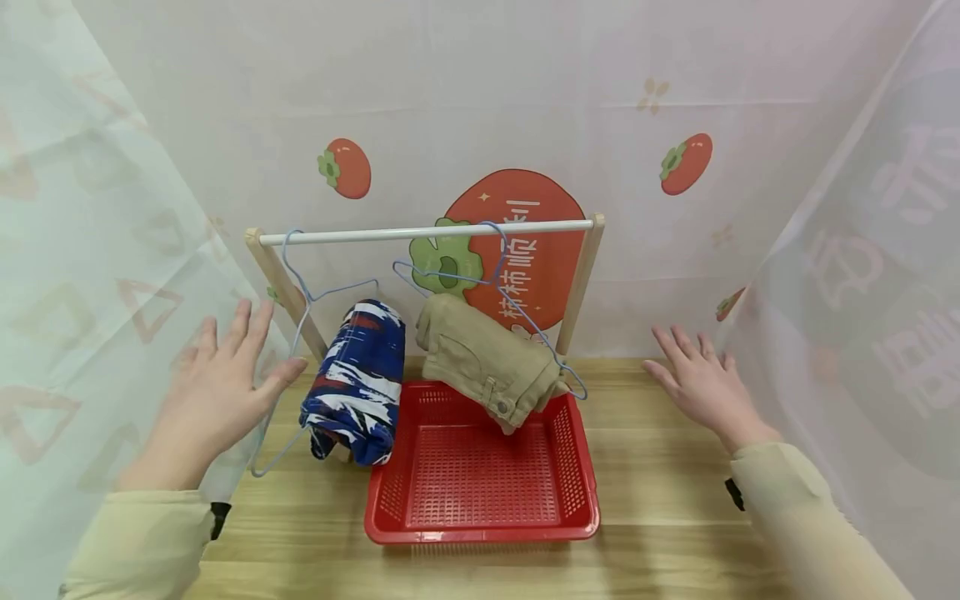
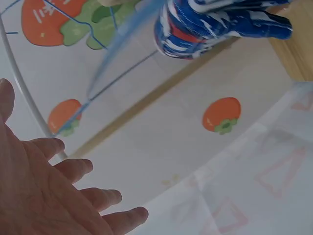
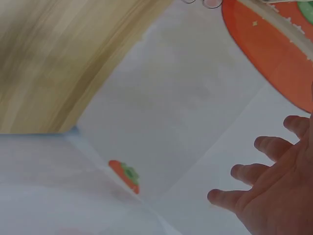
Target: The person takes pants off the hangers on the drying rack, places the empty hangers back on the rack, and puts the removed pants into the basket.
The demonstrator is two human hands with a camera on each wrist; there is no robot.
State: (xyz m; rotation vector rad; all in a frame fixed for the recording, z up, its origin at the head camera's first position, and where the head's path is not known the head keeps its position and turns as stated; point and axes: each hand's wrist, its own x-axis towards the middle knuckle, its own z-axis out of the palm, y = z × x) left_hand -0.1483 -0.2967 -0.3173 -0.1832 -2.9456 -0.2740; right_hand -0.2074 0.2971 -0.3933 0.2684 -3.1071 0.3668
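My left hand (image 1: 225,379) hovers left of the rack with its fingers spread, holding nothing. Nearest to it is a blue wire hanger (image 1: 300,312) that carries folded blue, white and red patterned cloth (image 1: 358,375). On the same rod, a second blue hanger (image 1: 517,304) bears folded khaki trousers (image 1: 487,354) with a button showing, hanging at a slant. Out to the right, my right hand (image 1: 705,387) is held up with extended fingers, apart from everything. In the left wrist view the patterned cloth (image 2: 195,29) appears beyond the fingers.
A rack with a white rod (image 1: 420,233) and wooden posts (image 1: 581,287) stands at the back of the wooden table (image 1: 660,500). Under the trousers sits a red plastic basket (image 1: 480,533). White printed sheets (image 1: 750,50) form walls behind and at both sides.
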